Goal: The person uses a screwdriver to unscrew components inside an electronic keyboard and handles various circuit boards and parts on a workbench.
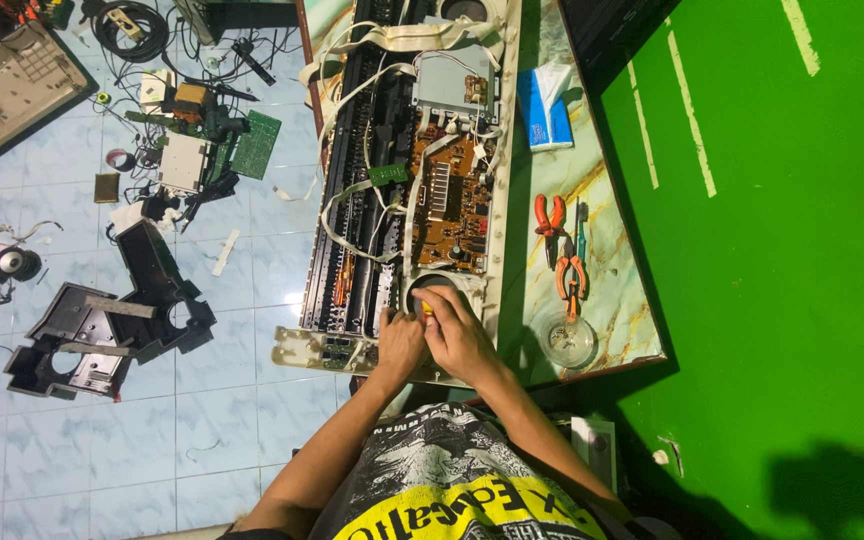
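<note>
An opened electronic keyboard (352,250) lies on a marble-patterned table (607,270), its brown circuit board (452,205) and white ribbon cables exposed. Both my hands work at the round speaker opening (422,285) at the near end. My right hand (460,335) is shut on a small yellow-handled tool (427,309), most likely a screwdriver. My left hand (399,342) rests beside it on the keyboard's case, fingers curled; whether it holds anything is hidden.
Orange-handled pliers (549,215) and cutters (571,278) lie on the table's right part, with a clear round dish (566,340) and a blue tissue pack (544,108). Black plastic casings (112,320), circuit boards (255,143) and cables litter the tiled floor at left. A green wall (782,250) stands at right.
</note>
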